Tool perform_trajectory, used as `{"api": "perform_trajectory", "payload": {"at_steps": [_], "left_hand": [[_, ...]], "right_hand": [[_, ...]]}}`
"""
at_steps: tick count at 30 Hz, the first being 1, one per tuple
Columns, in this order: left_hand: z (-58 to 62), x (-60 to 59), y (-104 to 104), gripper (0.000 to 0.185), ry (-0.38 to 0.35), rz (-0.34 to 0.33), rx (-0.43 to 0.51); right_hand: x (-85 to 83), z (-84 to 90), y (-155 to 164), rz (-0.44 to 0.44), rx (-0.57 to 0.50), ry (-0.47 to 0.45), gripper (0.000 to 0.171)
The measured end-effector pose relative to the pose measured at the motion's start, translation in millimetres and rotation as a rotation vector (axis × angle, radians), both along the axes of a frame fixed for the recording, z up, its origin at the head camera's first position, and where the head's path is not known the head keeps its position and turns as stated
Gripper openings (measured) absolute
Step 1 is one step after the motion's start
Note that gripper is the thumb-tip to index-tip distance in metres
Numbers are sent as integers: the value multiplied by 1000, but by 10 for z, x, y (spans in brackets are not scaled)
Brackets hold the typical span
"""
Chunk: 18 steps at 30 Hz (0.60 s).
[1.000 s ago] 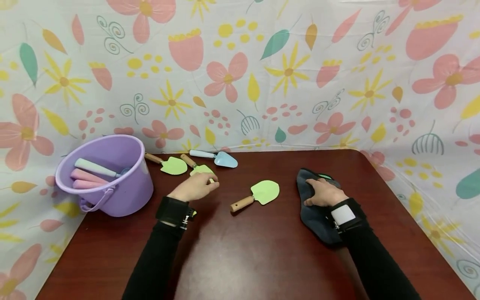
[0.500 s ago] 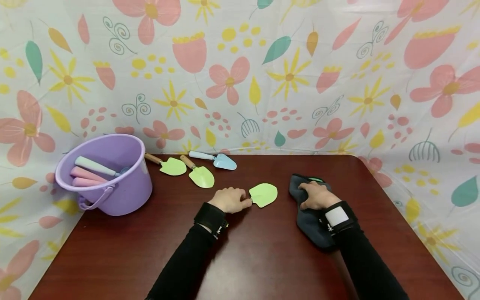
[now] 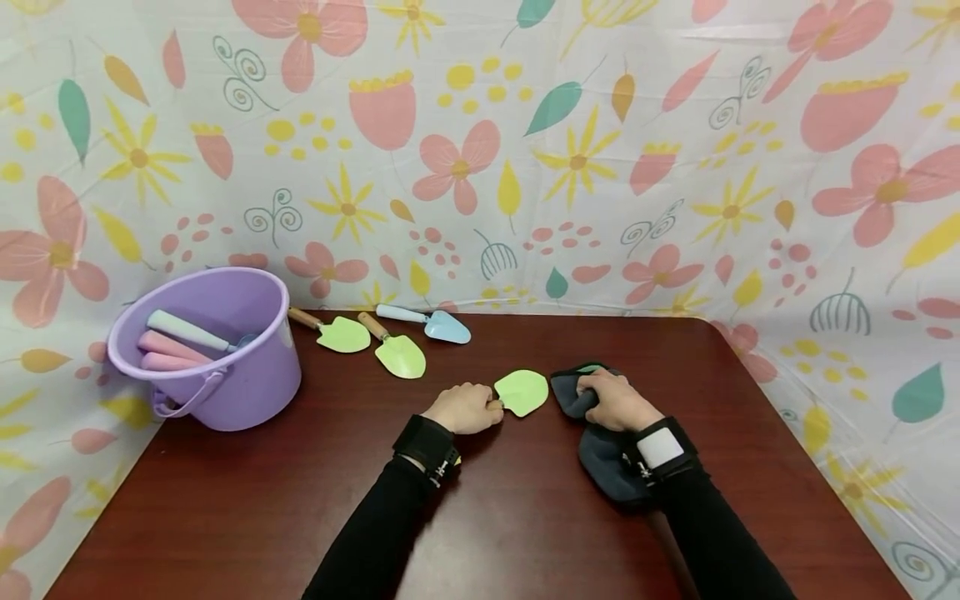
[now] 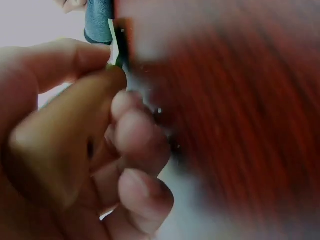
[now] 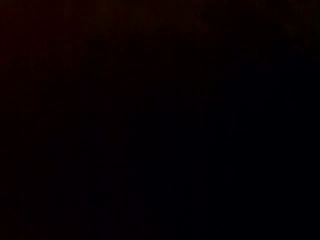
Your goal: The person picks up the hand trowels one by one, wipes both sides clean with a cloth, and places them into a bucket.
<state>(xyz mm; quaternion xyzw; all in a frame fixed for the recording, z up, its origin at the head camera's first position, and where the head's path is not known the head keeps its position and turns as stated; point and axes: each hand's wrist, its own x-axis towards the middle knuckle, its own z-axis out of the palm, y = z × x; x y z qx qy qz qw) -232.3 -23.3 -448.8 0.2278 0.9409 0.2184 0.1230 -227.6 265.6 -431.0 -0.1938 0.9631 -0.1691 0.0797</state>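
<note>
Fingers (image 4: 137, 135) of the left hand (image 3: 467, 408) are curled round the wooden handle of a green trowel (image 3: 522, 391); just beside its blade, a dark cloth (image 3: 607, 460) is gripped by the right hand (image 3: 617, 400).

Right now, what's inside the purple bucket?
The purple bucket holds two pink handles and one pale blue-green handle leaning inside. Their tool ends and the bucket's bottom are hidden by the wall.

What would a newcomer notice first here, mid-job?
Likely the two hands at table centre: the left hand grips the handle of a green trowel, the right hand bunches a dark cloth beside it. Then the purple bucket at far left, three more trowels lying behind.
</note>
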Motion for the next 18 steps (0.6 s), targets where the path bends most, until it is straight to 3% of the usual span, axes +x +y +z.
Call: {"api": "perform_trajectory", "payload": {"at_steps": [6, 13, 18], "left_hand": [[53, -85, -177, 19, -30, -4, 144], [284, -268, -436, 22, 14, 80, 307], [409, -229, -587, 24, 6, 115, 394]], "right_hand": [[56, 153, 16, 14, -204, 28, 22], [182, 562, -356, 47, -444, 78, 25], [269, 829, -664, 89, -513, 108, 28]]}}
